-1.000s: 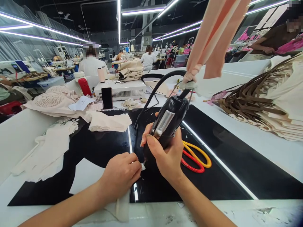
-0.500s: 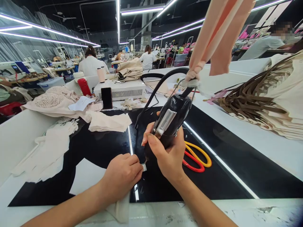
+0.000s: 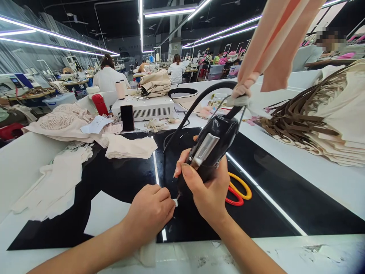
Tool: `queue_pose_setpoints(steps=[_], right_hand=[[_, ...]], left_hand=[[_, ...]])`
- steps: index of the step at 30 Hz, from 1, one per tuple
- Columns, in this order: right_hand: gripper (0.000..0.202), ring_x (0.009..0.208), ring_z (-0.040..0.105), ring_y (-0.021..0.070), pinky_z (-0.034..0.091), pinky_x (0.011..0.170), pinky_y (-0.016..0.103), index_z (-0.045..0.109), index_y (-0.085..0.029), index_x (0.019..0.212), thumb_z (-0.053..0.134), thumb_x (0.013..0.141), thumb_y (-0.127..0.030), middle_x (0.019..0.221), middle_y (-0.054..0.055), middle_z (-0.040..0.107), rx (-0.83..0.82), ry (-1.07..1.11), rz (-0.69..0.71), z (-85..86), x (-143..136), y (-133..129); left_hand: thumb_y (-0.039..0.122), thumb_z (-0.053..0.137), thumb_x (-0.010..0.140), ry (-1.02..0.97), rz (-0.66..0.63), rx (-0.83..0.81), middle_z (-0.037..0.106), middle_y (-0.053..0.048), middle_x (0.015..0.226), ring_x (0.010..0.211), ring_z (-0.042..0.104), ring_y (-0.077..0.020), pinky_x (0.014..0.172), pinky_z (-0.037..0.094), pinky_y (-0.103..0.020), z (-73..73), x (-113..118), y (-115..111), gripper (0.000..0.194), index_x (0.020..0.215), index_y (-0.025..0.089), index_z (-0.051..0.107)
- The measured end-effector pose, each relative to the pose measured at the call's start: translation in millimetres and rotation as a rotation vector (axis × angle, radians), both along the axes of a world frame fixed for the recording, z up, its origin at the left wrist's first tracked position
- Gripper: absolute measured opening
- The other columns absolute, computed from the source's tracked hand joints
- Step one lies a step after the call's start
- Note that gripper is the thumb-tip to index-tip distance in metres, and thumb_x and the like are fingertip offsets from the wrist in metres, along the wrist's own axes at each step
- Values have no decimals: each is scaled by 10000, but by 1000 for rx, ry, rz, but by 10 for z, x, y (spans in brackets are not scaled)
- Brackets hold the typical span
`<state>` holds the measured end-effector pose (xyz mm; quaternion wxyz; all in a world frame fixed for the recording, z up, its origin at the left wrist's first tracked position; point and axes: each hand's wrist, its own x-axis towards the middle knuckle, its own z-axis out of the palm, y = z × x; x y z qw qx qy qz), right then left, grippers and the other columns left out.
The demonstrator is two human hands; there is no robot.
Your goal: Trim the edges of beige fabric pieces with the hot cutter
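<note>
My right hand (image 3: 207,186) wraps round a black corded hand tool (image 3: 218,131) with a silver metal plate on its side. The tool leans to the right, hung at its top from a twisted pink fabric strip (image 3: 273,49). Its thin lower tip points down beside my left hand (image 3: 152,213), whose fingers are closed on a strip of pale fabric (image 3: 176,202). A small end of that strip pokes out at the fingertips, close to the tip; whether they touch I cannot tell. More pale fabric hangs below my left wrist. Scissors with red and yellow handles (image 3: 242,186) lie right of my right hand.
A black sheet (image 3: 273,198) covers the white bench. Pale fabric pieces (image 3: 129,146) are piled at left, next to a phone (image 3: 127,118) propped against a vented white box (image 3: 148,108). Stacked fabric with brown straps (image 3: 310,114) sits at right. A black cable (image 3: 194,102) arches behind the tool.
The tool and my right hand have shifted a little to the right, now covering more of the scissors. My left hand has moved slightly right too, keeping its grip. The view has turned slightly.
</note>
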<state>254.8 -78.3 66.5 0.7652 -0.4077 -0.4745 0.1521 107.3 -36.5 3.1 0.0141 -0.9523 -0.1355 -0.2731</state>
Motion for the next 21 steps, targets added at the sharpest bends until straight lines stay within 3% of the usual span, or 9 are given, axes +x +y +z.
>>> queue_pose_setpoints(steps=[10,21], right_hand=[[261,580,608,121,568,560,285,546,-273,1004,749,842,-250,793,-63,655,-29,19,-30,-11,14,-18],[271,613,578,135,522,575,307,547,-268,1024,742,841,-311,801,-50,619,-55,28,-26,-19,-11,16]], left_hand=[[124,549,1036,23,-10,-18,633,6,766,691,563,-189,619,372,-348,-1,-5,1,251,830,197,674],[159,466,1087,-13,-27,-39,647,1,783,666,565,-181,606,365,-348,-35,-23,14,330,838,196,680]])
